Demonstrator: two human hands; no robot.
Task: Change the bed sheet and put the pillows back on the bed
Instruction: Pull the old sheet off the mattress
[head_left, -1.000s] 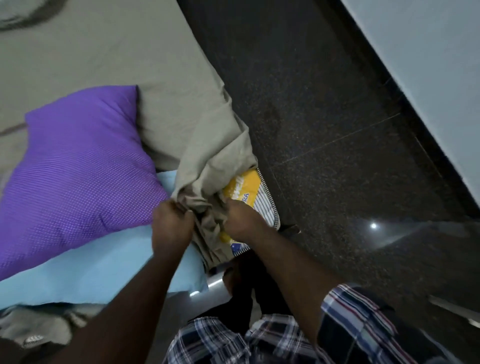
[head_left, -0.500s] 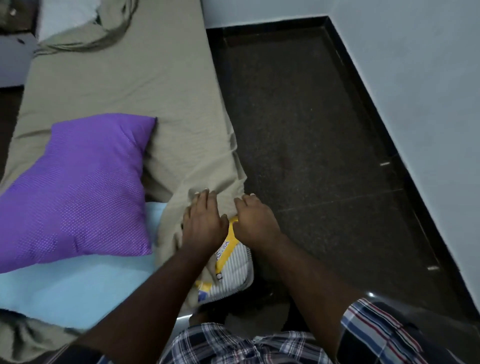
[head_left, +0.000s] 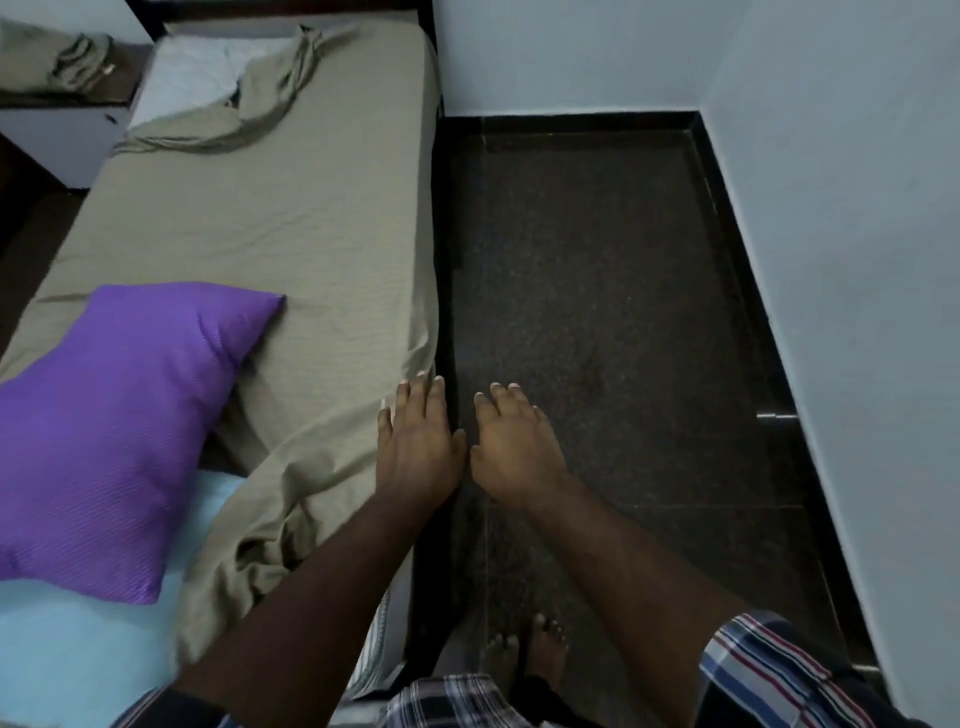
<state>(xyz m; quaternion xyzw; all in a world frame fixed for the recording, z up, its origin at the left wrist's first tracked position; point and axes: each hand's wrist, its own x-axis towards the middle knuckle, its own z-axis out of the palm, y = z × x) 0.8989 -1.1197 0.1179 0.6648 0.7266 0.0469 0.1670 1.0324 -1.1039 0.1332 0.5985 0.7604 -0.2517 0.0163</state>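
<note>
An olive-green bed sheet (head_left: 270, 228) covers most of the mattress, bunched at the near right corner and rumpled at the far end. A purple pillow (head_left: 114, 426) lies on the bed's left side, partly over a light blue pillow (head_left: 78, 654). My left hand (head_left: 418, 447) lies flat with straight fingers on the sheet at the mattress's right edge. Beside it, my right hand (head_left: 511, 449) hovers over the dark floor with its fingers extended, holding nothing. A bare white mattress corner (head_left: 187, 78) shows at the far end.
Dark granite floor (head_left: 597, 312) runs between the bed and a pale wall (head_left: 857, 260) on the right. A low cabinet (head_left: 62, 124) with a bundle of cloth (head_left: 57, 62) on top stands at the far left. My bare feet (head_left: 530, 654) are beside the bed.
Both hands let go of the bunched sheet corner and slid forward along the bed's right edge. The striped mattress corner with the yellow label is now covered by the sheet. The view lifted.
</note>
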